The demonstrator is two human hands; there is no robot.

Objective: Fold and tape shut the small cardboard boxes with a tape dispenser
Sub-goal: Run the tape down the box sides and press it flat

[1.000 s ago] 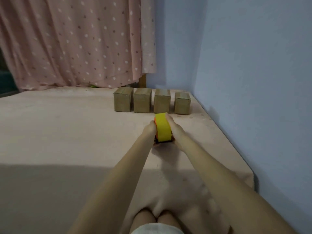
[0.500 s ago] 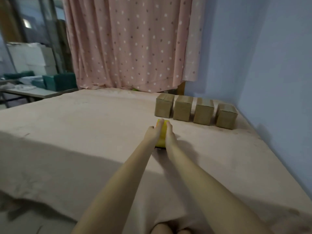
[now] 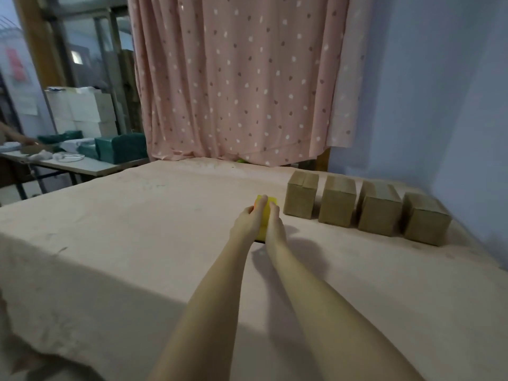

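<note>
A yellow tape dispenser (image 3: 266, 215) with an orange edge rests on the pink-covered table (image 3: 137, 229), held between both hands. My left hand (image 3: 245, 223) grips its left side with fingers curled over the top. My right hand (image 3: 275, 226) lies along its right side, fingers over the top. Several closed small cardboard boxes stand in a row to the right: the nearest box (image 3: 301, 198), a second box (image 3: 338, 201), a third box (image 3: 379, 211) and the far right box (image 3: 425, 222).
A pink dotted curtain (image 3: 242, 78) hangs behind the table and a blue wall (image 3: 453, 105) runs along the right. At far left stands a side table (image 3: 68, 163) with green packs, white boxes behind it, and another person's arm (image 3: 16, 137).
My view has swung left, so the boxes now sit further right and the room at left shows. Both hands stay on the yellow dispenser on the table.
</note>
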